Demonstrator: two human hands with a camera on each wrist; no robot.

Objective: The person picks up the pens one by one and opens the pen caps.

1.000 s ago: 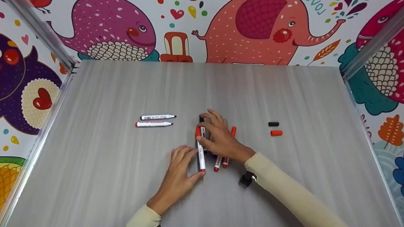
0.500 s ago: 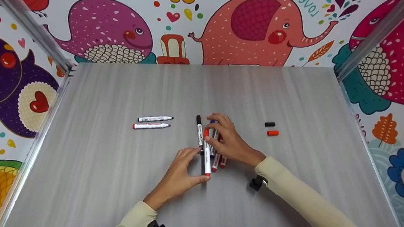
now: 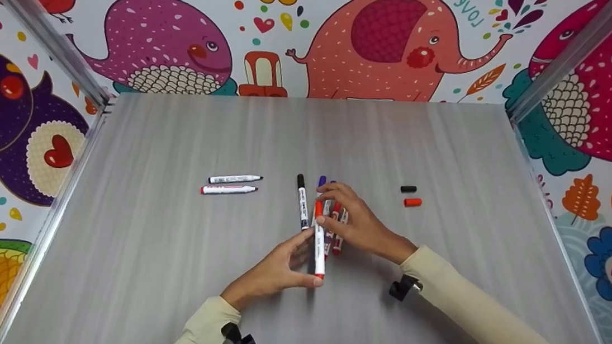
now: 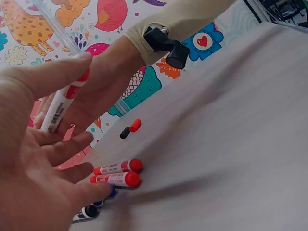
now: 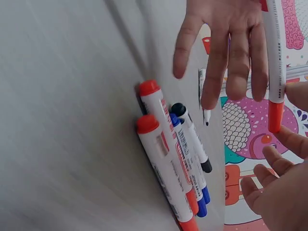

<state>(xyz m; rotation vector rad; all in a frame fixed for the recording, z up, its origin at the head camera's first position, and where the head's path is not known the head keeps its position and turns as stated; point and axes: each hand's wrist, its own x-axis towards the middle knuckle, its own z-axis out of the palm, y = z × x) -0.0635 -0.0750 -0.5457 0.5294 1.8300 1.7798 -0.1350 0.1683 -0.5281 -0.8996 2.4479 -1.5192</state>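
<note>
A white marker with a red cap (image 3: 320,249) is up between both hands. My right hand (image 3: 365,228) pinches its cap end between thumb and index finger. The left hand (image 3: 274,273) has its thumb at the red bottom end, with the other fingers straight and spread in the right wrist view. Beneath and beside the hands lie several capped markers: a black one (image 3: 303,205), blue ones (image 5: 195,180) and red ones (image 5: 163,168). In the head view the right hand partly covers the blue and red ones.
Two uncapped markers, a black one (image 3: 235,179) and a red-ended one (image 3: 228,190), lie side by side on the left. Two loose caps, black (image 3: 408,189) and red (image 3: 412,202), lie on the right. Patterned walls (image 3: 275,28) border the table (image 3: 162,270).
Both hands and the red-capped marker have moved right and a little nearer the person. The black-capped marker and a blue cap, earlier hidden behind the right hand, now show.
</note>
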